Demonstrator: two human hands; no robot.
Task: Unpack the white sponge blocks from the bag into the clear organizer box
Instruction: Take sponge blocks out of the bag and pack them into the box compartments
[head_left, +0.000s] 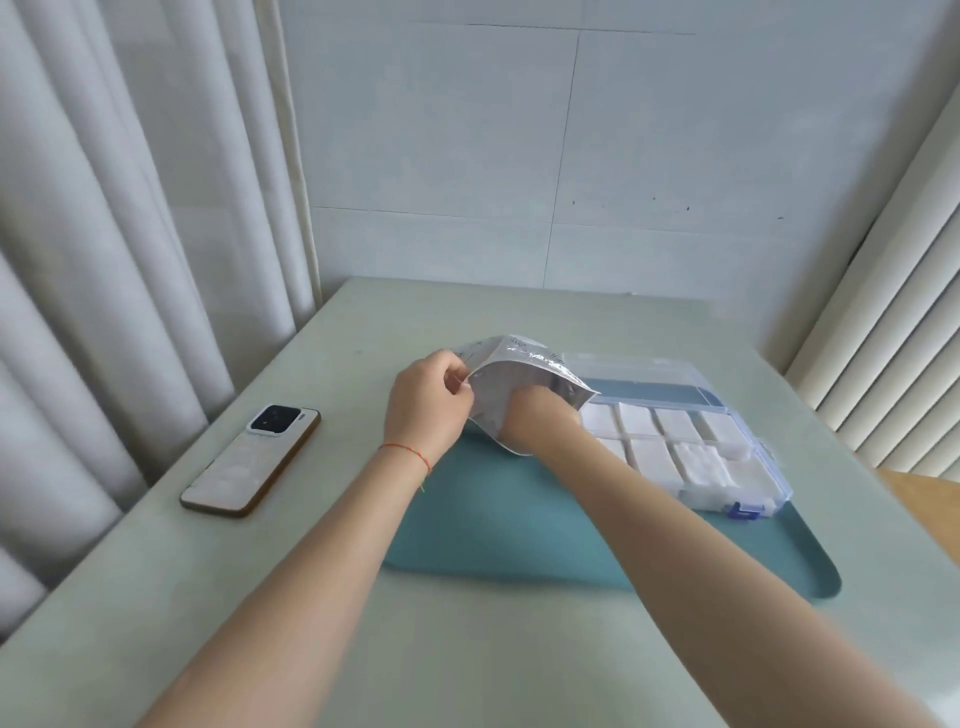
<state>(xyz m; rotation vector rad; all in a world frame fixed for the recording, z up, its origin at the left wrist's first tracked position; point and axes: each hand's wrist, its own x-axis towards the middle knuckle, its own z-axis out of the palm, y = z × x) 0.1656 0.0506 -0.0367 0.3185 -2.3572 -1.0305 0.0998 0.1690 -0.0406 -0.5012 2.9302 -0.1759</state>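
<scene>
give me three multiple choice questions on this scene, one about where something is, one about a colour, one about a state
1. Where does the phone lie?
A. on the table left of the mat
B. inside the organizer box
C. on top of the bag

2. What colour is the mat?
A. red
B. teal
C. black

3. What is the right hand doing?
A. resting flat on the table
B. holding the phone
C. reaching into the bag

Answers:
1 A: the phone lies flat on the table, left of the mat and both arms.
2 B: the mat under the bag and the organizer box is teal.
3 C: the right hand's fingers are hidden inside the bag's mouth, while the left hand pinches the bag's edge.
</scene>
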